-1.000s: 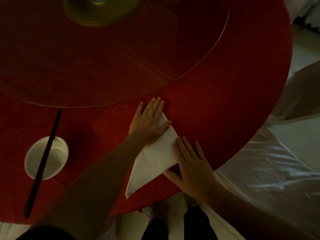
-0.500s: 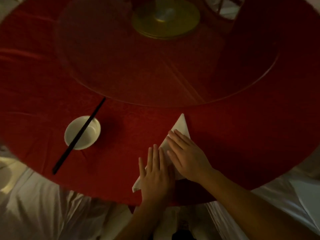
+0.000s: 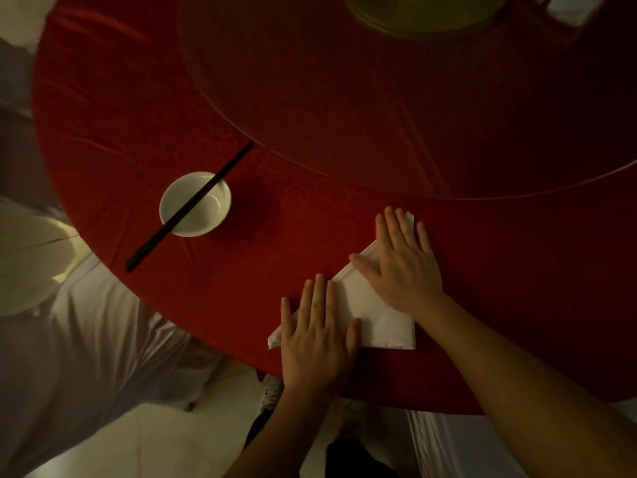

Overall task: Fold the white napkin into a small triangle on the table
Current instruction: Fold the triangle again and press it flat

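Observation:
The white napkin point(image 3: 379, 320) lies folded as a triangle on the red tablecloth point(image 3: 241, 288), close to the table's near edge. My left hand point(image 3: 317, 334) rests flat on its lower left part, fingers spread, with one corner poking out to the left. My right hand point(image 3: 401, 262) presses flat on the upper part, fingers pointing away from me, and the napkin's far tip shows past the fingertips. Neither hand grips the cloth.
A white bowl point(image 3: 206, 215) sits to the left with black chopsticks point(image 3: 188, 208) laid across it. A glass turntable point(image 3: 379, 115) covers the table's middle, with a gold base point(image 3: 424, 12) at the top. White-covered chairs point(image 3: 86, 339) stand around the table edge.
The view swung, so the napkin now sits lower right. My hands swapped places on it: the left came to the near corner, the right slid up toward the far tip.

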Available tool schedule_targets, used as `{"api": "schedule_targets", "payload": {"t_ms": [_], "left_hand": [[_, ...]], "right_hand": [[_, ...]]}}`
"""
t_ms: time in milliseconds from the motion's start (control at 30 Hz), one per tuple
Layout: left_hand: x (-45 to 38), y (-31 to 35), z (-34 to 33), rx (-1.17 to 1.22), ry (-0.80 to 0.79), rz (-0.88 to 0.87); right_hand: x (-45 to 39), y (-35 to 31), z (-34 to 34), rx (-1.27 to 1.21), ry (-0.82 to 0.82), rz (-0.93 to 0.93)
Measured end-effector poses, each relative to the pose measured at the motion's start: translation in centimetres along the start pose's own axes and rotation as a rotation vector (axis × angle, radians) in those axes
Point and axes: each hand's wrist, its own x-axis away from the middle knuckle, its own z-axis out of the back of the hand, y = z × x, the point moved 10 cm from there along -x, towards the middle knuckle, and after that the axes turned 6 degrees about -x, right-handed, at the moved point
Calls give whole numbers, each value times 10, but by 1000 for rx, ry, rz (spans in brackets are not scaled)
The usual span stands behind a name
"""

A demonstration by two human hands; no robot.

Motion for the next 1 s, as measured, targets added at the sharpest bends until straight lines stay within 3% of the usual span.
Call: {"api": "schedule_targets", "payload": {"t_ms": [167,567,733,833,1000], "left_hand": [[-2,-1,-2,-20,-9,26],[-2,4,5,-39,-105,-1],[-5,20,28,-94,-37,-82],[6,54,33,2,-6,-192],[33,77,23,238,15,-162]], "right_hand": [[-22,27,6,-14,51,-127],[31,14,16,-32,-116,-38],[65,34,34,-325,50,-344],[70,50,33,-600,29,-548],[77,58,17,-917,-16,-811]]}}
